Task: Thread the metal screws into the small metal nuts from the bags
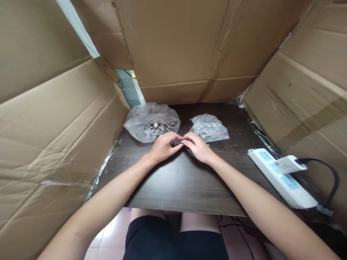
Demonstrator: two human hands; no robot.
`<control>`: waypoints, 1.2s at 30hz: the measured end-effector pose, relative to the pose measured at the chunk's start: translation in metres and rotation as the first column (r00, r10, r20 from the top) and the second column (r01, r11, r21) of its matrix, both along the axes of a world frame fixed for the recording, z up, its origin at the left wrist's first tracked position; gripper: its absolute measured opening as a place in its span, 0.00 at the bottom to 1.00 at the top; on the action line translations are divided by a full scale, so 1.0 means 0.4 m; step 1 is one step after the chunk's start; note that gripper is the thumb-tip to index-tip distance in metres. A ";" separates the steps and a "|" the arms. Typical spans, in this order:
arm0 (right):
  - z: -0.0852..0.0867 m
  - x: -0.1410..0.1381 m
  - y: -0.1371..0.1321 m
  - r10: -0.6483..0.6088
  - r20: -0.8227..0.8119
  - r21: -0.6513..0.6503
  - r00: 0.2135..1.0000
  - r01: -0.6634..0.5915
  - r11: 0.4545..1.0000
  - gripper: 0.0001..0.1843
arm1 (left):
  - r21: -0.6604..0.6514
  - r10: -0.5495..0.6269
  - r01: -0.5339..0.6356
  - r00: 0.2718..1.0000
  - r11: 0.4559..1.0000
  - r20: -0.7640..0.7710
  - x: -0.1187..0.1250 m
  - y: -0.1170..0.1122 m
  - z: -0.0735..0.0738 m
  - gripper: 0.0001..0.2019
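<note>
My left hand [166, 146] and my right hand [197, 147] meet over the middle of the dark table, fingertips pinched together. Between them shows a small shiny metal piece [182, 142], mostly covered by the fingers and too small to name. Just behind my left hand lies an open clear plastic bag [138, 124] with many small metal fittings [159, 127] in it. Beyond my right hand sits a smaller clear bag [214, 131] that holds thin, shiny pieces.
A white power strip [282, 177] with a plugged-in white adapter [288, 164] and black cable [334, 180] lies along the right side. Cardboard walls [187, 47] enclose the dark wooden table [173, 184] at left, back and right. Its front edge is above my legs.
</note>
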State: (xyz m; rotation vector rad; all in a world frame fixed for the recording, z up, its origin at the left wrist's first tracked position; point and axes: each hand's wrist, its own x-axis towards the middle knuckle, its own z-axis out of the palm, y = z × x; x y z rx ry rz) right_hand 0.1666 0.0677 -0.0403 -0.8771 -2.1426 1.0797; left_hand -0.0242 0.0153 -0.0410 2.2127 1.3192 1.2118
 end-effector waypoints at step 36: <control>0.090 0.089 0.021 -0.582 0.471 0.504 0.663 0.339 0.794 0.15 | 0.177 0.539 -0.516 0.733 0.838 -0.415 -0.181 0.051 0.031 0.09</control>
